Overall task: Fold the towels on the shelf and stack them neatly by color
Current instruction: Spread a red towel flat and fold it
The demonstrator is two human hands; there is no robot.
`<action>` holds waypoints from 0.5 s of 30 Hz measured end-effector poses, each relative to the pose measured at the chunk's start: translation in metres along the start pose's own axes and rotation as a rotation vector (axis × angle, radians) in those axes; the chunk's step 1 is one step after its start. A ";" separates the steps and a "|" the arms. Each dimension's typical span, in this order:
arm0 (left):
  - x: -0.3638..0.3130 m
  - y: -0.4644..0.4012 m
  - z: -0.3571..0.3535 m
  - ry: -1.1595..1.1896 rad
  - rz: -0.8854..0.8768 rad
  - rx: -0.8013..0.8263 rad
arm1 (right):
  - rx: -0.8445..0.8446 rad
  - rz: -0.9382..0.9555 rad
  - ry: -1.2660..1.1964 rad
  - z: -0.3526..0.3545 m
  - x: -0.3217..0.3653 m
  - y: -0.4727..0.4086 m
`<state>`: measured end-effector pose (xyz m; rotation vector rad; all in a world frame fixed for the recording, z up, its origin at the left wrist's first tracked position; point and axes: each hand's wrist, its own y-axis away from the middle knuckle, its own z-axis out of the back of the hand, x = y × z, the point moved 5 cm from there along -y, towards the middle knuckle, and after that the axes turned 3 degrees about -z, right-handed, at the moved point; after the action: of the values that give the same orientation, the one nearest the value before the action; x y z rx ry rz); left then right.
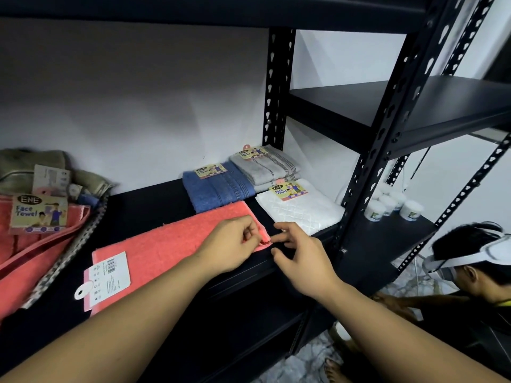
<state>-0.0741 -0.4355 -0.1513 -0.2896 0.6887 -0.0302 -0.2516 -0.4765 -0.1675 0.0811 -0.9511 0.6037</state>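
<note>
My left hand pinches the right-hand corner of the pink towel, fingers curled round the fabric near the shelf's front edge. My right hand hovers just beside that corner with its fingers spread and loose, holding nothing. The pink towel lies flat, its long axis running diagonally from the front left, where its white label hangs, up toward the back right. Behind it, toward the shelf's back right corner, sit a folded blue towel, a folded grey stack and a folded white towel, each tagged. At the left edge lies a heap of unfolded towels, pink and olive.
</note>
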 end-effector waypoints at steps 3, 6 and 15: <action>0.002 -0.002 -0.001 -0.034 0.015 -0.014 | -0.023 -0.018 -0.001 -0.001 0.003 -0.004; 0.001 -0.002 -0.002 -0.061 0.002 -0.024 | -0.050 -0.015 0.024 -0.002 0.006 -0.008; 0.001 0.001 0.005 0.018 -0.054 0.015 | -0.030 0.183 0.279 -0.009 0.010 -0.019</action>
<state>-0.0706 -0.4329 -0.1484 -0.2937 0.6978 -0.0894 -0.2306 -0.4848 -0.1611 -0.1165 -0.7000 0.7479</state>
